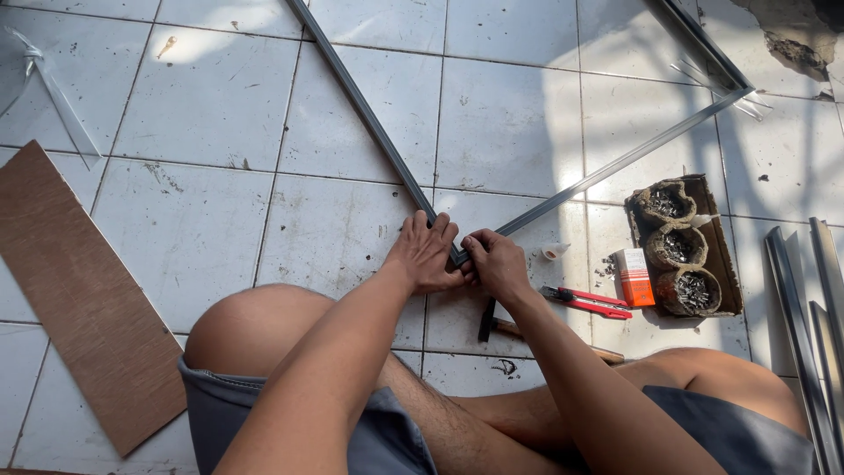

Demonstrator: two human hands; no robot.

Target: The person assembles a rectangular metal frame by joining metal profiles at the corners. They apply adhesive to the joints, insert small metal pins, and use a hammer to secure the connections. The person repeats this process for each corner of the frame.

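Observation:
Two grey metal frame bars meet in a corner on the tiled floor right in front of me. One bar [360, 114] runs up to the far left, the other bar [615, 163] runs up to the right. My left hand [425, 255] is closed over the corner from the left. My right hand [495, 264] pinches the same corner from the right, fingers touching the left hand. The joint itself is mostly hidden under my fingers. I sit on the floor with my knees [251, 325] spread either side.
A hammer [514, 327] lies under my right forearm. A red utility knife [587, 302], a small orange box [633, 276] and a cardboard tray [716, 255] with three pouches of nails or screws lie to the right. More metal bars [804, 325] lie far right; a brown board [75, 299] left.

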